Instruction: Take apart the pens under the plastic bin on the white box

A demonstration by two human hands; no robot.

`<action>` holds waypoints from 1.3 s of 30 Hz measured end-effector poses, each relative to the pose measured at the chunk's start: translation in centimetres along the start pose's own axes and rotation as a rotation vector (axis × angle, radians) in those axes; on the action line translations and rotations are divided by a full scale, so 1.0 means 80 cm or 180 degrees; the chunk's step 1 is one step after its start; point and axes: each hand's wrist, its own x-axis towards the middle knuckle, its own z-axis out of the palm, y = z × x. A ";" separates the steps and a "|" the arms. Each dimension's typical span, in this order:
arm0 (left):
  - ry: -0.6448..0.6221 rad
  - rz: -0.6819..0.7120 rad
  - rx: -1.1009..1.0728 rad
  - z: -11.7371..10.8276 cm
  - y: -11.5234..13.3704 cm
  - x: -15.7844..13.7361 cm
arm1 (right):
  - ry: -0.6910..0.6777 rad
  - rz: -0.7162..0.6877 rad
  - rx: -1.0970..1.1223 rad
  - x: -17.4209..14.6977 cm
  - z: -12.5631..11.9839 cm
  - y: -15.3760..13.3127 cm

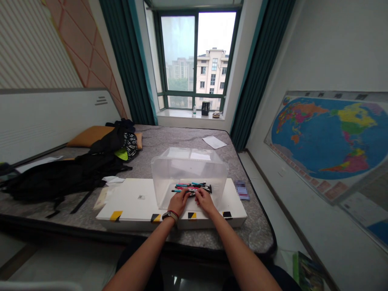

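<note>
A clear plastic bin (pixel 190 167) lies on its side with its open face toward me. Several pens (pixel 189 186) in blue, red and black lie loose in it. Both my hands reach into the opening. My left hand (pixel 179 202), with a watch on the wrist, has its fingers closed at the near side of the pens. A dark pen (pixel 192 195) runs from its fingertips toward the other hand. My right hand (pixel 204 200) is pinched beside it, its fingertips curled inward; what they hold is too small to make out.
The bin rests on a long white box (pixel 130 202) with yellow and black tape, set on a grey mattress (pixel 169 137). Black bags and clothes (pixel 75 173) lie to the left. A paper sheet (pixel 214 142) is behind, and a blurred purple packet (pixel 242 190) on the right.
</note>
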 end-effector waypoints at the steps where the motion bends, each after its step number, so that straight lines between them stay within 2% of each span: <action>1: -0.0003 0.0011 -0.0001 0.000 0.000 0.000 | 0.0000 -0.0006 -0.0039 0.000 0.000 0.000; 12: 0.0008 -0.0110 -0.0152 0.000 0.001 0.001 | 0.0109 0.0010 0.0189 0.000 -0.001 -0.003; 21: 0.0277 -0.0276 -0.0795 0.003 -0.004 0.002 | 0.0548 0.0187 0.0101 0.004 0.001 0.002; 26: 0.0237 -0.0276 -0.0867 0.003 -0.005 0.002 | 0.0590 0.0370 0.0213 0.009 0.006 0.005; 31: 0.0064 -0.0326 -0.0802 -0.002 -0.001 0.002 | 0.0644 0.0305 0.0086 0.006 0.007 0.003; 35: 0.0050 -0.0299 -0.0721 -0.003 0.000 0.001 | 0.0576 0.0159 -0.0014 0.000 0.005 -0.001; 39: 0.0009 -0.0092 -0.0528 -0.003 0.000 0.000 | 0.0284 0.0028 -0.0115 -0.003 0.002 -0.007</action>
